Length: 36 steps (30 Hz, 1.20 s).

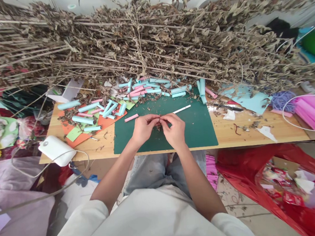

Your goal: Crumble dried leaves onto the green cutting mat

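Over the green cutting mat, my left hand and my right hand meet fingertip to fingertip. Both are closed in a pinch on a small dark brown bit, which looks like dried leaf; the fingers hide most of it. Dark crumbs lie below the fingertips. Left of my left hand is a short pink paper roll. A thin white stick lies just beyond my right hand. Blue paper rolls and more pink ones are heaped along the mat's far edge and to its left.
Dried leafy stalks span the back of the wooden table. A white power bank with a cable sits at the left edge. Purple yarn and blue paper lie right. A red bag of scraps stands below.
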Each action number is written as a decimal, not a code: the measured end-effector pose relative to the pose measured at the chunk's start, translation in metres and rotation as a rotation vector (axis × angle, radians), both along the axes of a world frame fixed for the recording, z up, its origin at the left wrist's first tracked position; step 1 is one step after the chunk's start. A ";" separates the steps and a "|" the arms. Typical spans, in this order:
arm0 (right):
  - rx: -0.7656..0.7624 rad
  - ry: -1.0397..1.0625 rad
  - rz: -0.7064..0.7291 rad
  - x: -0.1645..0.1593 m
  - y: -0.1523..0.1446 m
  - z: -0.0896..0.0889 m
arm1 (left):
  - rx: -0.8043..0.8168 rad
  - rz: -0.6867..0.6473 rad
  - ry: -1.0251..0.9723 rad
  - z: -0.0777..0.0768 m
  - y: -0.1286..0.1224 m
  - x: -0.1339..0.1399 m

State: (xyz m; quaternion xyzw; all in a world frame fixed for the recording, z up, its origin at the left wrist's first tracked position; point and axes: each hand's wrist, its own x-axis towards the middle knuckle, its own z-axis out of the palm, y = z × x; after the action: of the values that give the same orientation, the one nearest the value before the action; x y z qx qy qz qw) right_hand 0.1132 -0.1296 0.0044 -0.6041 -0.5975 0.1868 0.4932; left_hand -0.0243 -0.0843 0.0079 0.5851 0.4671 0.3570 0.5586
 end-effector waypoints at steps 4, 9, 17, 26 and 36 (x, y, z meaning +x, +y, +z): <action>0.004 -0.067 -0.018 0.000 0.000 0.001 | 0.026 0.013 0.013 0.001 -0.001 0.001; -0.016 -0.122 -0.038 -0.001 0.000 0.000 | 0.134 -0.001 0.097 0.002 -0.003 0.001; -0.043 -0.241 -0.012 0.001 0.000 0.001 | 0.474 -0.096 0.378 0.001 -0.005 -0.003; -0.013 -0.194 -0.140 -0.006 -0.001 -0.002 | 0.549 -0.064 0.433 -0.002 -0.007 0.000; -0.005 -0.304 -0.059 0.003 0.002 -0.007 | 0.512 -0.036 0.357 0.008 0.012 -0.015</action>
State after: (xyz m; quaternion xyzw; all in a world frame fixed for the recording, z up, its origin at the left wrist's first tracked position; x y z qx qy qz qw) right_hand 0.1164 -0.1273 -0.0026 -0.6438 -0.6470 0.0801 0.4007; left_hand -0.0393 -0.0721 0.0160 0.7685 0.4422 0.3447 0.3083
